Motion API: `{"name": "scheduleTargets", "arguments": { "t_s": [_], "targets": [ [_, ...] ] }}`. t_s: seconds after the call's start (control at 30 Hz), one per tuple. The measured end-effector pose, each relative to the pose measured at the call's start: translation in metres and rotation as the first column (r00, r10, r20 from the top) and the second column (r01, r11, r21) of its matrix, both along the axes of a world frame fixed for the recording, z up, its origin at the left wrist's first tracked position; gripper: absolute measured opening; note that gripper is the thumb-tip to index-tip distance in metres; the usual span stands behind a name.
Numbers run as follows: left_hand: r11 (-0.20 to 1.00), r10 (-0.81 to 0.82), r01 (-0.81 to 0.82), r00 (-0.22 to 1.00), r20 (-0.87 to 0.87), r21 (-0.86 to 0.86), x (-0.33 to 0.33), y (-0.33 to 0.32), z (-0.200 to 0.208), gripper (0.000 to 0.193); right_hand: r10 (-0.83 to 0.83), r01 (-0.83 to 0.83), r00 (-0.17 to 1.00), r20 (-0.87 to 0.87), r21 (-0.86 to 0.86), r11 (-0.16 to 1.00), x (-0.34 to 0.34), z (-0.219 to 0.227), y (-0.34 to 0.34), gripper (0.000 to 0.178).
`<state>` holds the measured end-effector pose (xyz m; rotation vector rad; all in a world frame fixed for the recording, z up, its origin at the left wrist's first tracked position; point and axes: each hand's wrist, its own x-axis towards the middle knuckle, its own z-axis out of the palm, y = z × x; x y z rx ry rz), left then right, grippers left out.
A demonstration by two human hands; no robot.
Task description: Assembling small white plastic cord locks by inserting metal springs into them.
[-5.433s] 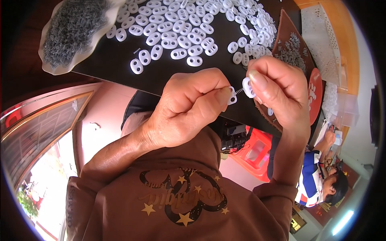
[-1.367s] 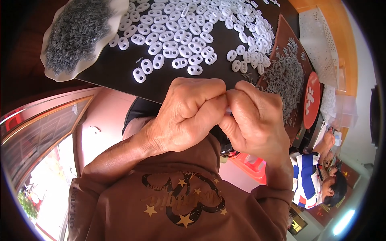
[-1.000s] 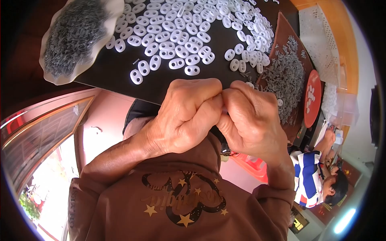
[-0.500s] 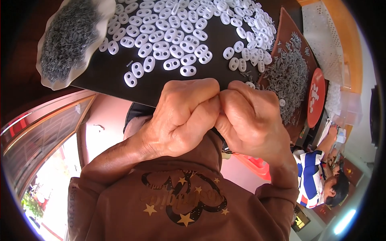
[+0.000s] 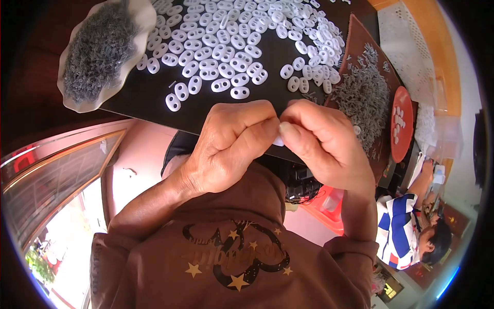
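Smooth and black, the table (image 5: 146,100) carried glossy two-holed ovals (image 5: 226,70); over its near edge, the left hand (image 5: 226,149) and right hand (image 5: 329,144), fingers curled, pinched a mostly hidden white piece (image 5: 278,141).

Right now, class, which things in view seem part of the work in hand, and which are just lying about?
Seemingly in use: white piece between left hand and right hand; loose white pieces; grey springs.
Apparently just lying about: red stool; perforated white panel.

The left hand (image 5: 231,147) and right hand (image 5: 329,144) mostly hide a white plastic piece (image 5: 278,141) between them — its shape can't be made out; beyond them, the two-holed white pieces (image 5: 223,36) run off the top edge
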<state>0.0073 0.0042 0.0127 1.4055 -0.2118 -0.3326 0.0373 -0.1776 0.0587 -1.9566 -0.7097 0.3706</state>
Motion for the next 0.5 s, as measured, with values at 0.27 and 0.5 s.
{"name": "scheduleTargets", "arguments": {
  "t_s": [0.27, 0.5],
  "targets": [
    [0.99, 0.139, -0.143, 0.953, 0.27, -0.005, -0.006, -0.009, -0.01, 0.016, -0.239, 0.24, 0.971, -0.027, 0.104, 0.965, -0.008, -0.004, 0.005, 0.018],
    [0.975, 0.18, -0.162, 0.976, 0.118, -0.151, -0.008, -0.014, -0.009, 0.016, -0.2, 0.194, 0.972, 0.12, 0.062, 0.979, -0.011, -0.003, 0.001, 0.021]
  ]
}}
